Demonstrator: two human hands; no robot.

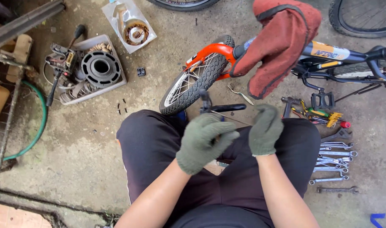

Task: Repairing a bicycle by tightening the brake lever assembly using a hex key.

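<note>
Just below the small bicycle wheel (192, 82), over the lap: 2 gloved hands pinching a thin wire (230, 119). Left hand (204, 141) curled closed on it; right hand (265, 128) closed too. Probably light, springy, slippery; best gripped near ends. Wrenches (333, 162) right of wheel.

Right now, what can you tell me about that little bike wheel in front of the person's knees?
The small wheel has a knobby black tyre, a silver rim and thin metal spokes. An orange fork and mudguard curve over its top. It stands tilted on the concrete floor, its lower edge close against the person's dark trousers. A red cloth hangs over the bike frame just beside it. Neither gloved hand touches it.
</note>
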